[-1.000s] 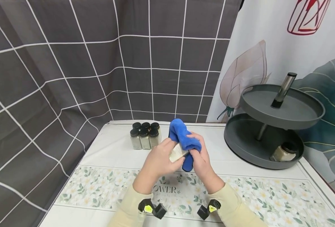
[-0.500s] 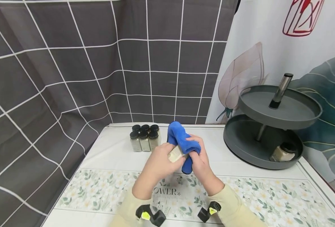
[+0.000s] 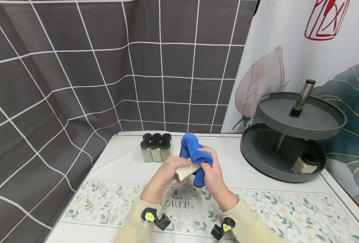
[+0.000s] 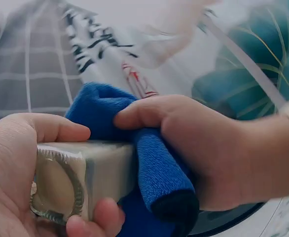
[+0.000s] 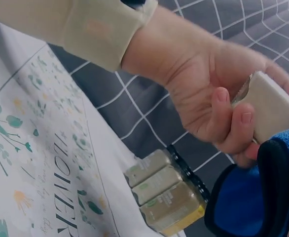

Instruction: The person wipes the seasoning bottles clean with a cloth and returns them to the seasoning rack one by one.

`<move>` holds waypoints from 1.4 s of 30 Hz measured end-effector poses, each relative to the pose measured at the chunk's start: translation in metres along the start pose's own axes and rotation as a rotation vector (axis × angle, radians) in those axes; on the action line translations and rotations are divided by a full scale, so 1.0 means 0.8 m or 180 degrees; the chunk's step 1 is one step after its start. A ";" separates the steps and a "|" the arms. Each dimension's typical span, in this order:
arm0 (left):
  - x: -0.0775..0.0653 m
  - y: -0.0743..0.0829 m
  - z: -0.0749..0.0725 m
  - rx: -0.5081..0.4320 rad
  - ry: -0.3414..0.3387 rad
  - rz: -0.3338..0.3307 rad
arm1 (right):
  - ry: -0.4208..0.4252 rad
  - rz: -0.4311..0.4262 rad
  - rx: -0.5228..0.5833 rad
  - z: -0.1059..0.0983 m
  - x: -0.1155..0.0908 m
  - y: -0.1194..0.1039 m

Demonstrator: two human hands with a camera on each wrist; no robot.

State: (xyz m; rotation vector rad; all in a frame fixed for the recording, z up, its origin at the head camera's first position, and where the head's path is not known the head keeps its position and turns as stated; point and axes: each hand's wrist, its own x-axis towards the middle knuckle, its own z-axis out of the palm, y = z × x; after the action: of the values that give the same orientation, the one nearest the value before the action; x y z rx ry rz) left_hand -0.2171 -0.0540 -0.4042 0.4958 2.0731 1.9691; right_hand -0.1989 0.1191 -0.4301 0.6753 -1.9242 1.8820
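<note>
My left hand (image 3: 164,172) grips a square glass jar (image 3: 186,171) with pale contents, thumb on top and fingers curled beneath. In the left wrist view the base of the jar (image 4: 58,185) faces the camera. A fluffy blue cloth (image 3: 194,152) with dark edging is wrapped over the jar's far end, so that end is hidden. My right hand (image 3: 213,173) pinches the cloth against the jar. The right wrist view shows the left fingers (image 5: 240,121) bent along the jar's side, next to a hanging fold of cloth (image 5: 243,197).
Several black-lidded spice jars (image 3: 156,150) stand grouped at the back of the table. To the right is a two-tier dark grey round tray (image 3: 258,165); one jar (image 3: 304,164) lies tilted on its lower tier. A grid-patterned curtain (image 3: 179,87) hangs behind.
My left hand has shifted its grip and turned, with its thumb now lying along the top of the jar and more of the base end showing. The right hand still holds the cloth.
</note>
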 end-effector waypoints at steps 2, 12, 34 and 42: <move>0.001 -0.002 0.000 -0.0037 -0.0053 0.0037 | 0.0035 0.0024 -0.0033 0.000 0.000 0.000; 0.005 -0.005 0.001 0.3117 0.0494 0.1289 | 0.0223 0.1351 0.0407 -0.010 0.016 0.021; 0.009 -0.012 -0.005 0.2763 0.2160 0.3082 | -0.1988 0.1205 -0.3778 -0.006 -0.036 0.024; 0.005 -0.015 -0.004 0.2627 0.2159 0.2970 | -0.2888 0.1101 -0.4177 0.013 -0.063 0.022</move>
State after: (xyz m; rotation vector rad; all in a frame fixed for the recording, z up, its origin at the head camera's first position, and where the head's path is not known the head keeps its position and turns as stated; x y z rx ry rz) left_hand -0.2227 -0.0556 -0.4158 1.2709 3.5929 1.6423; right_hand -0.1672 0.1127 -0.4737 0.7530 -3.2847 -0.0383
